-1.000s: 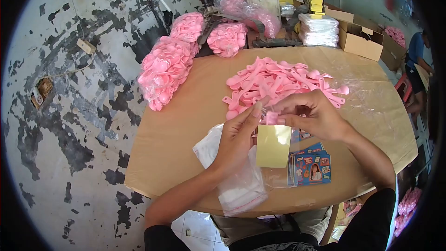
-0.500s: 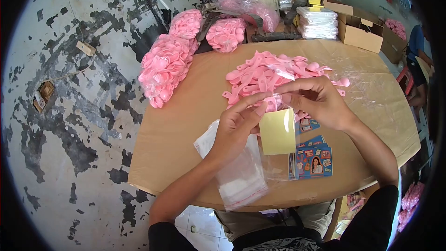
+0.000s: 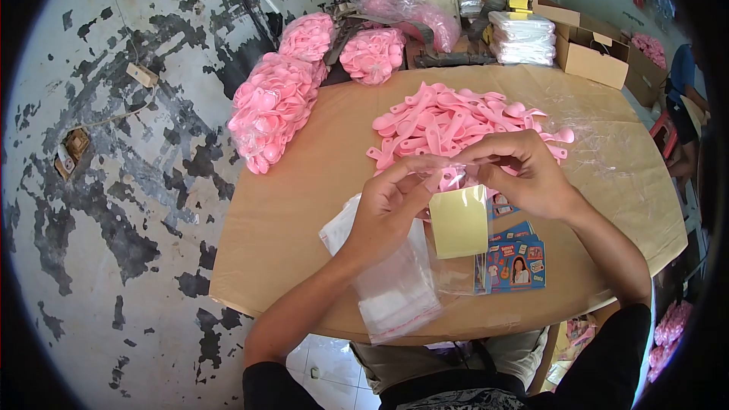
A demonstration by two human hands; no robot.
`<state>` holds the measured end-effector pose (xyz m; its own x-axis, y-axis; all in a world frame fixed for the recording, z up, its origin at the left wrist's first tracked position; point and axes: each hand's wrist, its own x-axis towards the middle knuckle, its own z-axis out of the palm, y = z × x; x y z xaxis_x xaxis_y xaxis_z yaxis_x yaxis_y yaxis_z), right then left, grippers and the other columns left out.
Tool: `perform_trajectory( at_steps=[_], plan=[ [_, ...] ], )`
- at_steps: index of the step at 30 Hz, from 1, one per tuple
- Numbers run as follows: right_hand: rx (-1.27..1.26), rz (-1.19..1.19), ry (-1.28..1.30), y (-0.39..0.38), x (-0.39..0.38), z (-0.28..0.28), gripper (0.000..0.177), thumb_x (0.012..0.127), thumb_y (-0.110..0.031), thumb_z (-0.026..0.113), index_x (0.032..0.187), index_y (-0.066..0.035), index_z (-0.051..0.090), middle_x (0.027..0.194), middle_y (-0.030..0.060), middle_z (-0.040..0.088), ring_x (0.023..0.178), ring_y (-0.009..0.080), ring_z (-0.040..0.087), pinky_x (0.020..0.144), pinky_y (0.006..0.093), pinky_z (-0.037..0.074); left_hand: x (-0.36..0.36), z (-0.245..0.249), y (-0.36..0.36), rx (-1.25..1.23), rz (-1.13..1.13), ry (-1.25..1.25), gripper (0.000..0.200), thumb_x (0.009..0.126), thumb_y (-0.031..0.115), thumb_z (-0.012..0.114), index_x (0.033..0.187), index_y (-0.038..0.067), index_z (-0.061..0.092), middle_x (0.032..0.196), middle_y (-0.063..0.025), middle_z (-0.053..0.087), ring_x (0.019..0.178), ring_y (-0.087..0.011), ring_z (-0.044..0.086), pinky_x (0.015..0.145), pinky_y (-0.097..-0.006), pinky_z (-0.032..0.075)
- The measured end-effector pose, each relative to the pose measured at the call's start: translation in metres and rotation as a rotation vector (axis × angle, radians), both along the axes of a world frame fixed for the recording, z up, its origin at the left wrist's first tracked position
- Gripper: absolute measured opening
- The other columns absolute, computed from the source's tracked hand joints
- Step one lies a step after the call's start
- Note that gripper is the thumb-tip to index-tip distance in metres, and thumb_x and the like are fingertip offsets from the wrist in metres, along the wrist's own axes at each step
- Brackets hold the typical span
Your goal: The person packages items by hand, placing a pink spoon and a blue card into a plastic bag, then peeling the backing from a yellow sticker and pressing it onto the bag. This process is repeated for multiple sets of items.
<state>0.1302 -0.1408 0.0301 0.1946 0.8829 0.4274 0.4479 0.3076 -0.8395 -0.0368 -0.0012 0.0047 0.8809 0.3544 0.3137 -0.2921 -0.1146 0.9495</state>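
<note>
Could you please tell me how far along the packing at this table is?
Looks done: the yellow card seems already inside its clear bag. In hand: the left hand and right hand pinch that bag's top, around a pink handle. Apparently left: the spoon heap, printed cards and flat bags. I cannot tell the finished count.

Brown-covered table — 1 heap pink spoons, blue cards, clear plastic bags.

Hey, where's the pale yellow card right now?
In the head view, the pale yellow card hangs just below both hands, between the left hand and the blue printed cards.
</note>
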Motion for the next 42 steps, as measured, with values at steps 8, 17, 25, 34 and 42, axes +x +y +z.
perform_trajectory(
  at_steps=[8,17,25,34,42],
  plan=[
    [0.101,-0.013,-0.097,0.002,-0.001,-0.004,0.021,0.087,0.005,0.058,0.103,-0.002,0.069,0.085,0.003,0.068,0.073,0.0041,0.057,0.061,0.0215,0.047,-0.004,0.003,-0.002,0.058,0.021,-0.077,0.024,0.098,0.01,0.049,0.119,0.002,0.056,0.1,-0.0056,0.065,0.084,-0.0091,0.063,0.071,-0.0246,0.054],
    [0.179,-0.033,-0.171,0.003,-0.001,-0.006,0.021,0.085,0.007,0.059,0.099,-0.002,0.07,0.084,0.0042,0.069,0.07,0.005,0.057,0.059,0.0218,0.044,-0.003,-0.004,0.002,0.118,0.028,-0.112,0.022,0.098,0.008,0.047,0.116,0.003,0.058,0.103,-0.0044,0.064,0.084,-0.0076,0.062,0.066,-0.0233,0.054],
    [0.268,0.097,-0.317,-0.002,0.011,0.007,0.026,0.073,0.011,0.06,0.09,-0.004,0.072,0.079,0.0058,0.068,0.073,0.0147,0.059,0.069,0.0291,0.046,-0.006,-0.002,0.002,0.097,-0.052,-0.111,0.02,0.098,0.007,0.042,0.108,0.002,0.059,0.102,-0.0046,0.063,0.084,-0.0086,0.062,0.066,-0.0238,0.055],
    [0.291,0.084,-0.638,-0.01,0.01,0.016,0.027,0.068,0.006,0.059,0.085,-0.009,0.073,0.072,0.0033,0.066,0.077,0.0206,0.059,0.079,0.0358,0.045,-0.009,0.002,0.006,-0.103,-0.209,-0.072,0.022,0.098,0.012,0.04,0.105,0.0,0.056,0.091,-0.0056,0.061,0.074,-0.0102,0.064,0.063,-0.0261,0.056],
    [0.202,-0.103,-0.454,-0.018,0.013,0.018,0.017,0.081,-0.001,0.049,0.09,-0.003,0.064,0.083,0.0052,0.066,0.088,0.0196,0.059,0.082,0.0346,0.046,0.002,-0.008,0.007,0.087,-0.12,-0.026,0.019,0.086,-0.002,0.064,0.099,0.003,0.05,0.093,-0.0041,0.059,0.087,-0.0142,0.066,0.065,-0.0238,0.057]
  ],
)
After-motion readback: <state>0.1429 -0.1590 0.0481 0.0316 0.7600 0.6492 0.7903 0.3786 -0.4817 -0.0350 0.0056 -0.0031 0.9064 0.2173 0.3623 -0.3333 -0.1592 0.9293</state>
